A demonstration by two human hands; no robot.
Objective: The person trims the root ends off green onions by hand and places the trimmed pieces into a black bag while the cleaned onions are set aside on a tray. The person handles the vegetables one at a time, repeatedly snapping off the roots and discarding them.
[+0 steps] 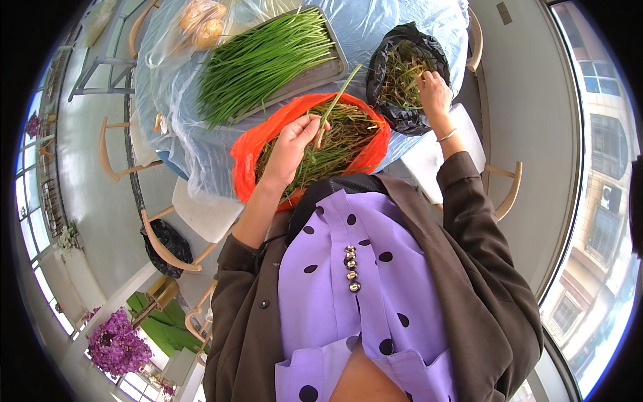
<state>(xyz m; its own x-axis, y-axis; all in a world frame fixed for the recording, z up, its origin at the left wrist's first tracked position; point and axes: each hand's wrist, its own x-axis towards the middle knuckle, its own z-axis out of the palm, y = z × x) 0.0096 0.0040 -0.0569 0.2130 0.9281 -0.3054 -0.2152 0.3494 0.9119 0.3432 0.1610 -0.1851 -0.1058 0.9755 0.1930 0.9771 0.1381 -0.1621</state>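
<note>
My left hand [296,145] pinches a few green stalks [339,95], which look like garlic chives, above a red plastic bag [244,156] full of untrimmed chives with brownish ends. At the upper right my right hand [435,93] reaches into a black plastic bag [374,75] of plant scraps [402,75]; its fingertips are at yellowish bits, and whether it grips any cannot be told. Beyond the red bag, a heap of long green chives [266,58] lies lined up on a grey tray [337,50].
Thin plastic film covers the round table [173,130]. A clear bag of round, orange-brown items [206,27] stands at the back left. Chairs with white seats [201,208] and curved wooden backs surround the table. Another black bag [168,248] is on the floor at left.
</note>
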